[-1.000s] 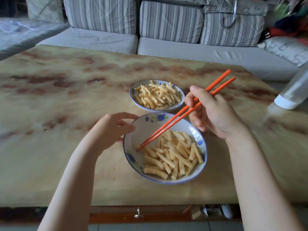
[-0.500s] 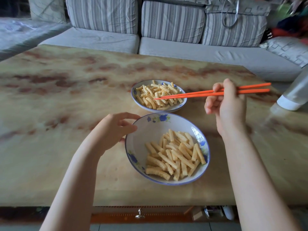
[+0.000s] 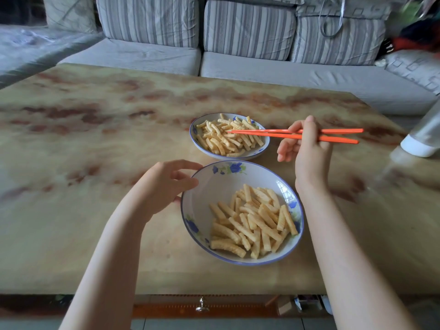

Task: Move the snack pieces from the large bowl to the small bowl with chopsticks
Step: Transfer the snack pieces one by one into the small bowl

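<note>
Glossy glazed ceramic is seen in both bowls (image 3: 240, 184); smooth orange plastic chopsticks (image 3: 338, 135); marbled bench (image 3: 95, 144); ridged snack pieces (image 3: 252, 222).

A home living room: a striped grey sofa (image 3: 247, 32) runs behind a marble-patterned coffee table (image 3: 95, 144).
</note>
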